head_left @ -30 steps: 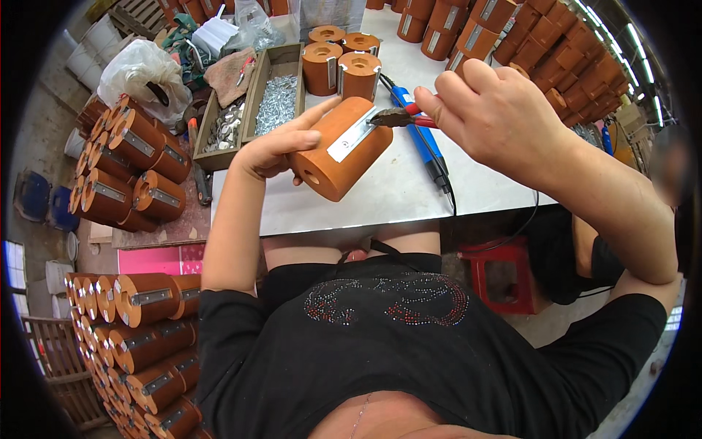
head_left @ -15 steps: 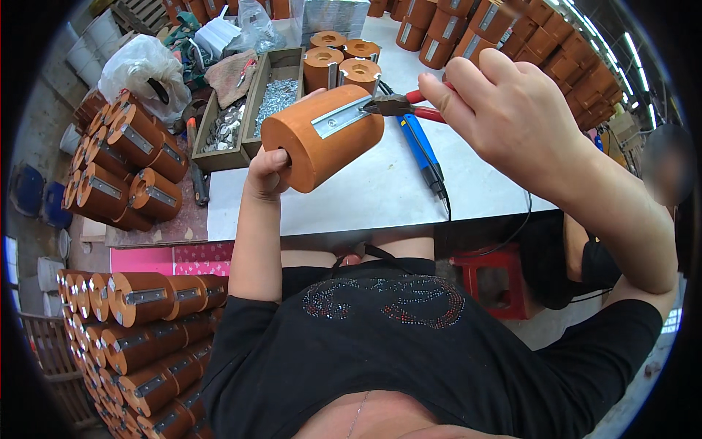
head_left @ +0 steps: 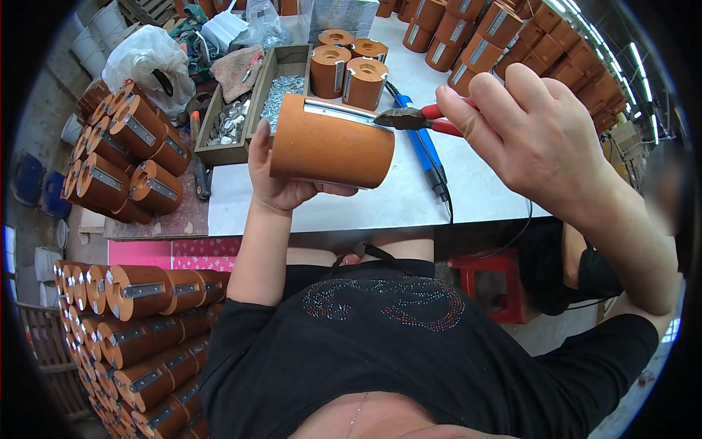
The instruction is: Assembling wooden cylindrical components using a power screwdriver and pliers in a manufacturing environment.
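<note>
Orange cylinder (head_left: 333, 150) has turned its metal strip (head_left: 340, 111) away, left grip (head_left: 280, 184) clamped on it, right grip (head_left: 515, 128) on red-handled pliers (head_left: 402, 118).

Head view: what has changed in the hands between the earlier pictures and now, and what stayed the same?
The orange-brown cylinder has swung from a slant to nearly level and rolled, carrying its upper metal strip toward the far side. The left hand has shifted its hold to beneath it. Nothing was let go: the right hand still grips the pliers at the strip; the blue tool stays put.
</note>
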Demonstrator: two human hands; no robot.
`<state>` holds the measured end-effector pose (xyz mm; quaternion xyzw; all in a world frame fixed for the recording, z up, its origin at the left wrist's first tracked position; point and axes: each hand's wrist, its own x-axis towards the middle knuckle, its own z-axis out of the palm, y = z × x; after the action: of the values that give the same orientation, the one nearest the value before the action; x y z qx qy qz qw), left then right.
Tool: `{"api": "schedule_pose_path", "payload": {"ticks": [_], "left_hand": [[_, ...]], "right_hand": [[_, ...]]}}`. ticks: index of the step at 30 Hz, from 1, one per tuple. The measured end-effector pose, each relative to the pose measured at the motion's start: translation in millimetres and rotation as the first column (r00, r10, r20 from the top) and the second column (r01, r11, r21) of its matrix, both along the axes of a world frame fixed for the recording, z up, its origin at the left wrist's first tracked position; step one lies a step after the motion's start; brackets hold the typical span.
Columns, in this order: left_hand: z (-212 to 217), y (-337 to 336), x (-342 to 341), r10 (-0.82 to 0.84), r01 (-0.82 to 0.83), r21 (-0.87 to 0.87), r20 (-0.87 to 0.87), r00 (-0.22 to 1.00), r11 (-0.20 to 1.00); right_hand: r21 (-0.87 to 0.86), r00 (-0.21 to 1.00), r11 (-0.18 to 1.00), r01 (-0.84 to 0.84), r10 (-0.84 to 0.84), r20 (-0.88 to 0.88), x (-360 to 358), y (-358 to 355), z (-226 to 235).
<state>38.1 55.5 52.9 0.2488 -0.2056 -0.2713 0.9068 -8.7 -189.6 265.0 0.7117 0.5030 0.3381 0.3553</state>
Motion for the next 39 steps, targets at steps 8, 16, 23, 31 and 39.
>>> {"api": "schedule_pose_path", "payload": {"ticks": [8, 16, 23, 31, 39], "left_hand": [[-7.7, -1.3, -19.1, 0.218, -0.314, 0.174, 0.421, 0.881, 0.933], [3.9, -22.3, -20.4, 0.550, -0.588, 0.149, 0.234, 0.802, 0.795], [3.8, -30.4, -13.0, -0.162, 0.070, -0.374, -0.219, 0.962, 0.925], [11.8, -36.0, -20.3, -0.154, 0.052, -0.339, -0.284, 0.946, 0.939], [6.1, -32.8, -19.1, -0.040, -0.040, -0.252, -0.303, 0.952, 0.967]], "right_hand": [[0.064, 0.999, 0.997, 0.039, -0.037, -0.021, -0.1, -2.8, -3.2], [0.053, 0.999, 0.998, -0.037, 0.037, 0.009, -3.5, 1.5, -3.2], [0.027, 0.994, 0.994, -0.102, 0.101, 0.045, -4.6, 3.3, 0.9], [0.037, 0.998, 0.998, -0.053, 0.055, -0.044, -6.1, -3.9, 0.2], [0.093, 0.937, 0.980, 0.177, -0.139, -0.320, -24.8, 0.4, 6.7]]}}
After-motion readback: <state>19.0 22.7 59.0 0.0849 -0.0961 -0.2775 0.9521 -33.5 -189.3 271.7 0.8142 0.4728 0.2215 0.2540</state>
